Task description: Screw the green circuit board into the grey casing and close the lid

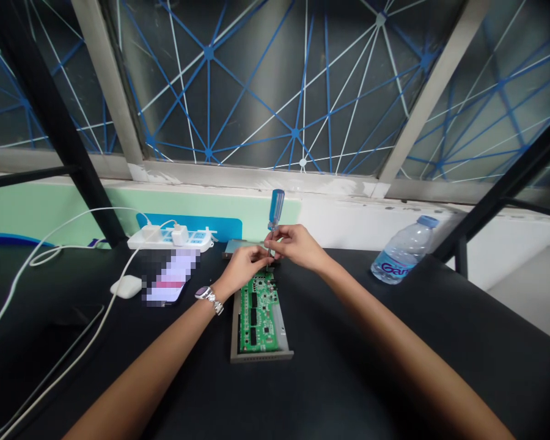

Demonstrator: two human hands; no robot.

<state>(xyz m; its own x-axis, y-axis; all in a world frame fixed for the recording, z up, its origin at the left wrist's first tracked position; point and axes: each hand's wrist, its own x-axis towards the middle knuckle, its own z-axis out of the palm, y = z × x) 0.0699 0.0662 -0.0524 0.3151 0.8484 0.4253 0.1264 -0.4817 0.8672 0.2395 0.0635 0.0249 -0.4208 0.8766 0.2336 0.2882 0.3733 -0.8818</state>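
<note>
Screwdriver (275,208) stands upright at the far end of a light, probably fragile circuit board (260,315) on the table (376,342), left hand (242,264) and right hand (297,244) pinched together round its shaft; board best gripped by its edges.

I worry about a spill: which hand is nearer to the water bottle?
Right. The right hand pinches the screwdriver, with the water bottle apart to its right; the left hand is farther, on the screwdriver's left side.

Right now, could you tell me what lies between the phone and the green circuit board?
In the head view, the left hand reaches across there, its watch above otherwise bare black table between phone and circuit board.
</note>
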